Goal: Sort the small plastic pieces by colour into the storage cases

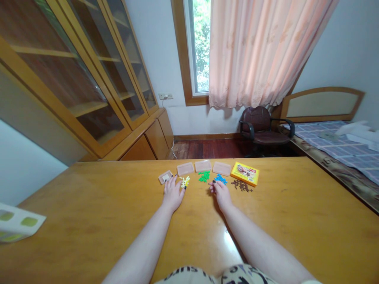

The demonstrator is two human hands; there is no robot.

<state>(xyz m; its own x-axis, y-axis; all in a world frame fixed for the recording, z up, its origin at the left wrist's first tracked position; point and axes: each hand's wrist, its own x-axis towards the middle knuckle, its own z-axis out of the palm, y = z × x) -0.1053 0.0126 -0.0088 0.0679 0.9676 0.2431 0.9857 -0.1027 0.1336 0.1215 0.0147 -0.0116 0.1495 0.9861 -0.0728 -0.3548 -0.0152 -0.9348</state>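
My left hand (172, 194) rests on the table with its fingers spread, between a small clear tray (161, 180) and a pile of pale yellow pieces (185, 182). My right hand (220, 192) is by a pile of blue pieces (221, 178), fingers curled with the tips together; whatever they may hold is too small to make out. Between the hands lies a pile of green pieces (204, 176). Brown pieces (241, 185) are scattered to the right of my right hand.
Three larger clear trays, the left one (185, 169), the middle one (203, 166) and the right one (222, 169), line the far side of the wooden table (103, 221). A yellow box (245, 173) lies beside them. A white cut-out card (20, 223) stands at left; an armchair (262, 126) is beyond.
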